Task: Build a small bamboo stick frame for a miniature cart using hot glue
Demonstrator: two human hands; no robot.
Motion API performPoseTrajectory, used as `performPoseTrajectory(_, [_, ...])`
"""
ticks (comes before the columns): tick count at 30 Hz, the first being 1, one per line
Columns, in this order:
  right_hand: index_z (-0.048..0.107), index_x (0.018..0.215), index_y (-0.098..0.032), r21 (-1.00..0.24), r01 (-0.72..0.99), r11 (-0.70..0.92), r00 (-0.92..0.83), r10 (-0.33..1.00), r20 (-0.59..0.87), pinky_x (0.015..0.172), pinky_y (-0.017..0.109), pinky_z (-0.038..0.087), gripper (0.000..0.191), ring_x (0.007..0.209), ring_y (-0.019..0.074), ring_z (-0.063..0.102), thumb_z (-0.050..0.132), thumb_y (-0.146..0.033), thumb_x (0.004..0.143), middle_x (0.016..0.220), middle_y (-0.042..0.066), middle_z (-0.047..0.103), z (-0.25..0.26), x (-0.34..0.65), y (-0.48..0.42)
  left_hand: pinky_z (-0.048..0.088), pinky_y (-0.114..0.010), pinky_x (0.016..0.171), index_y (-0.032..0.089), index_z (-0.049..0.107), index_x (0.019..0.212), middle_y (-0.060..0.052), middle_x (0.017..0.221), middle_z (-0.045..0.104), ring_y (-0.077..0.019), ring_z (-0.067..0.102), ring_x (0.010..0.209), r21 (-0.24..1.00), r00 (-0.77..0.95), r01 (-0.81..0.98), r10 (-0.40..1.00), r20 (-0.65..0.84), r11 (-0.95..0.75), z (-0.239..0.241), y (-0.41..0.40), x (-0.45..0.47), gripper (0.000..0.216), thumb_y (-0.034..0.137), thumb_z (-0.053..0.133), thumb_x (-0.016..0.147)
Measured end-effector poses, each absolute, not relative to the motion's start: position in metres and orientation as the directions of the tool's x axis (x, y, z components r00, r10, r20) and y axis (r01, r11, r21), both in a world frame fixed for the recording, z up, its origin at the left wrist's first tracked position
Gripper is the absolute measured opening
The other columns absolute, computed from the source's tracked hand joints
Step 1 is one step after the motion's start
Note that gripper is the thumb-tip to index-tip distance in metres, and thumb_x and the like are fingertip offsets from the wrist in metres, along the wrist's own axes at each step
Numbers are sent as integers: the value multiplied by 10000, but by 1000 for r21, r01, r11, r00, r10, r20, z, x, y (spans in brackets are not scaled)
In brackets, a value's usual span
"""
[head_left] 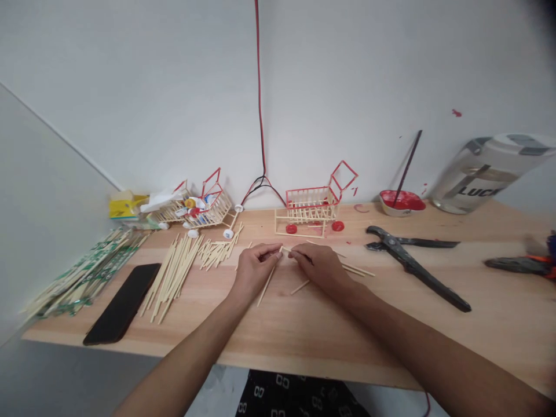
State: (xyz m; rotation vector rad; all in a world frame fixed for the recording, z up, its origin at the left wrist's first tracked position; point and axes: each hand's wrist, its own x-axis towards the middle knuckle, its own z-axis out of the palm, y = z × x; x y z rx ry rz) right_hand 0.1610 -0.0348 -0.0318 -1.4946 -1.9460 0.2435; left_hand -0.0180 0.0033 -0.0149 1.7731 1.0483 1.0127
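Note:
In the middle of the table my left hand [256, 263] pinches the upper end of a thin wooden stick [266, 285], which slants down toward me. Close beside it, my right hand [317, 263] is closed, thumb and finger pressed on the end of another short stick [285, 249]. The two stick ends meet or nearly meet between my fingertips; whether they touch I cannot tell. More loose sticks [358, 270] lie under and around my right hand. Just behind my hands stands a small shopping cart made of sticks [310, 205], with red-painted edges and red wheels.
Left are a stick pile [171, 278], shorter sticks [219, 250], a black phone [124, 301], packaged chopsticks [87, 272] and a filled stick cart [211, 208]. Right are large black-handled pliers [412, 263], a red paint bowl [402, 205], a clear plastic container [486, 179] and an orange-black tool [521, 265].

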Motion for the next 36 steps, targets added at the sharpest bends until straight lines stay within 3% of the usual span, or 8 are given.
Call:
performPoseTrajectory(7, [669, 831, -201, -521, 792, 318, -120, 918, 378, 748, 269, 411, 258, 843, 168, 614, 438, -267, 925, 893, 35, 703, -31, 161, -36, 482, -339, 907, 162, 682, 1106, -99, 1093, 695, -214, 646, 991, 936, 291, 196, 929, 231, -294, -13, 4, -19, 352, 311, 632, 791])
performPoseTrajectory(36, [672, 834, -211, -504, 790, 349, -148, 906, 396, 756, 268, 410, 250, 850, 169, 613, 440, -252, 917, 896, 27, 707, -35, 161, -35, 474, -288, 741, 158, 742, 929, -61, 856, 720, -180, 640, 802, 909, 296, 244, 919, 263, -338, -16, 2, -15, 222, 222, 668, 729])
